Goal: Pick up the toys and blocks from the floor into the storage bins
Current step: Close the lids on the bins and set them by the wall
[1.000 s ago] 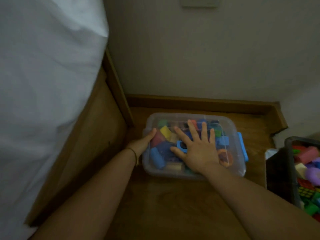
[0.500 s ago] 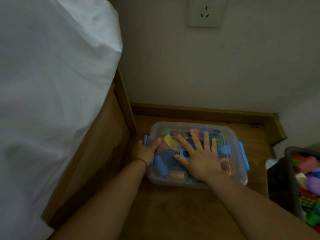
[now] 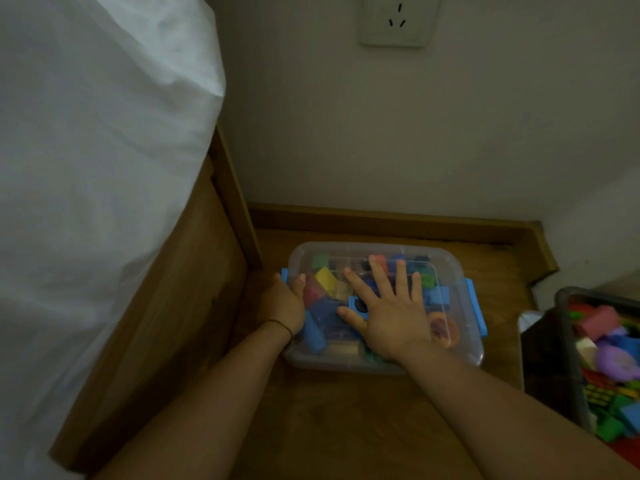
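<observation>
A clear plastic storage bin (image 3: 460,271) with blue side latches stands on the wooden floor by the wall, lid on, full of coloured blocks. My right hand (image 3: 391,313) lies flat on the lid with its fingers spread and straight. My left hand (image 3: 285,299) grips the bin's left end at the blue latch (image 3: 284,273), thumb over the lid's edge. A dark grey bin (image 3: 568,344) at the right edge holds more coloured blocks and a purple toy (image 3: 620,363), with no lid on it.
A wooden bed frame (image 3: 194,289) with white bedding (image 3: 97,133) walls off the left side. A wooden skirting board (image 3: 381,220) runs along the wall behind the clear bin. A wall socket (image 3: 396,20) sits high up. Bare wooden floor (image 3: 346,427) lies in front.
The view has tilted up, showing the wall socket. My left hand has shifted further round the bin's left end onto the latch. My right hand stays flat on the lid.
</observation>
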